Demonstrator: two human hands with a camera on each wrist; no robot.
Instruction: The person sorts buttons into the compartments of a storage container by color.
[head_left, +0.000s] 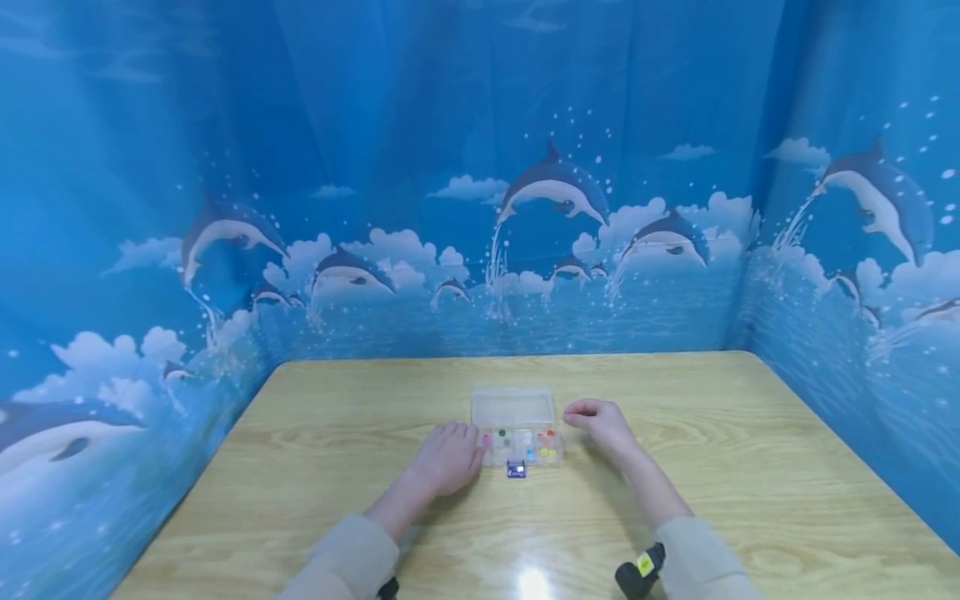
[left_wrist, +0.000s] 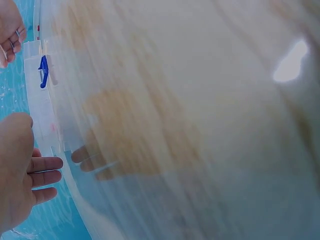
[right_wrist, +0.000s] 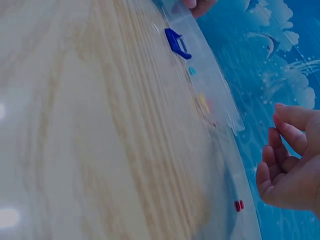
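A clear plastic compartment box [head_left: 491,458] lies on the table, its clear lid [head_left: 512,407] folded back. Small coloured pieces sit inside, pink, green, blue, red and yellow. A dark blue latch [head_left: 516,469] sticks out at the front. My left hand [head_left: 448,458] rests at the box's left end, fingers extended along it in the left wrist view. Beyond the right end hovers my right hand [head_left: 602,423], fingers loosely bent and the thumb close to the index finger. Nothing shows between them. Below it lies a small red piece [right_wrist: 238,205] in the right wrist view.
The wood-grain table [head_left: 337,400] stretches around the box. Behind it and at both sides hangs a blue curtain [head_left: 420,167] printed with dolphins. A black wrist device [head_left: 640,572] sits by my right sleeve.
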